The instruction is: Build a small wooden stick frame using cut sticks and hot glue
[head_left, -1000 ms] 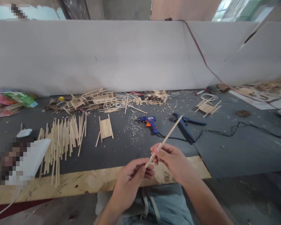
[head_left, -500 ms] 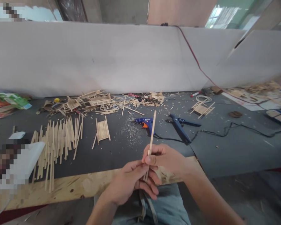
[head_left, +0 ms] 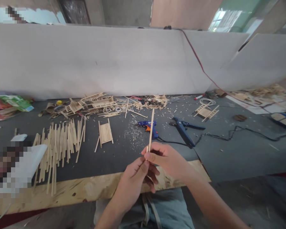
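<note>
hands meet over the near edge of the table (head_left: 62,190), both pinched on one thin wooden stick (head_left: 151,127). right hand (head_left: 166,159) is closed round the stick's lower part, thumb and forefinger pressed together on it; left hand (head_left: 135,179) is curled just beneath, its fingertips nipping the bottom end, the other fingers loosely folded.

a second ago the stick leaned far over to the right, its tip above the dark blue tool (head_left: 184,132). now it stands almost upright, tip over the blue and orange glue gun (head_left: 147,125), and the two hands have drawn closer together, so that very little of the stick's lower end shows between them. judging from that, the piece has been turned and is being held steady for a close look or for sizing, rather than being set down.

nothing on the table seems to have moved: the spread of loose sticks (head_left: 59,143) lies to the left, a small slatted panel (head_left: 105,133) beyond the hands, a heap of half-built frames (head_left: 95,103) along the far side under the white board (head_left: 97,60), and a black cable (head_left: 240,132) trails off to the right.
</note>
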Demonstrator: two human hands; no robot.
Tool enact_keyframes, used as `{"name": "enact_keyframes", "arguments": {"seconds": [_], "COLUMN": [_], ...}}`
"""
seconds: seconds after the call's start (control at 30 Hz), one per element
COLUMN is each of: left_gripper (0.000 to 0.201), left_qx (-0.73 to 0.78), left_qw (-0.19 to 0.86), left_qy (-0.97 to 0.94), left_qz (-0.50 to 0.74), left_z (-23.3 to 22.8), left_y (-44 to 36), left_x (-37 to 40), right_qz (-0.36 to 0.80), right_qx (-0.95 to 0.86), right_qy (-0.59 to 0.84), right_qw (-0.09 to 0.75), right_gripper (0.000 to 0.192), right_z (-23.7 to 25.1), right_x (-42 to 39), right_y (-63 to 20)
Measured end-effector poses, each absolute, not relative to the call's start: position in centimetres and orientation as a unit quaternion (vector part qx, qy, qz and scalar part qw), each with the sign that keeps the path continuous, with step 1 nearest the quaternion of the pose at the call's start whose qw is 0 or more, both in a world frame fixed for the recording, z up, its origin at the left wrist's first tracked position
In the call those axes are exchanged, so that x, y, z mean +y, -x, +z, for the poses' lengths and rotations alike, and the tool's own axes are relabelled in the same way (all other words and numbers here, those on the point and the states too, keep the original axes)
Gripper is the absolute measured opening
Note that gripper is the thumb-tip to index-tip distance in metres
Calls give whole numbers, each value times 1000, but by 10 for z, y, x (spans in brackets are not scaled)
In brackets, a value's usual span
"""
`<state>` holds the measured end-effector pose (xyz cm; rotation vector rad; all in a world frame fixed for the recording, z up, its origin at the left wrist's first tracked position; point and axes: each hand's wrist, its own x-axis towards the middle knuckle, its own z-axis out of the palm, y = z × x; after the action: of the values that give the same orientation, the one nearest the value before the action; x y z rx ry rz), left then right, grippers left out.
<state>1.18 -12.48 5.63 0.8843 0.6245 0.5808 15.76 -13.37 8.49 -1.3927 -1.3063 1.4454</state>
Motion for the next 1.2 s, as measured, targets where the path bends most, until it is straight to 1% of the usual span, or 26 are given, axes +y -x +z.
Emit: {"name": "enact_keyframes", "arguments": {"seconds": [0.1,0.2,0.57,0.97,1.2], "left_gripper": [29,30,27,27,29], "left_qx": [314,315,315,311,310], "left_qw": [799,807,817,817,813], "left_qy": [-440,-433,-411,-416,-424], "left_qz": [265,250,253,250,250], "left_z": [63,68,75,74,72], "left_y": [-13,-14,-14,-13,-14], "left_x": [-124,-121,-119,-119,-120], "right_qz": [538,504,471,507,535], "right_qx": [-528,-553,-563,-507,-487], "right_qy": [562,581,594,600,581], "right_qw": [340,320,329,354,372], "right_gripper": [24,23,23,20,22], "right_z": [89,95,99,100,94], "right_x": [-133,-131,-130,-130,-131], "right_y": [-159,-161,-159,-153,-150]}}
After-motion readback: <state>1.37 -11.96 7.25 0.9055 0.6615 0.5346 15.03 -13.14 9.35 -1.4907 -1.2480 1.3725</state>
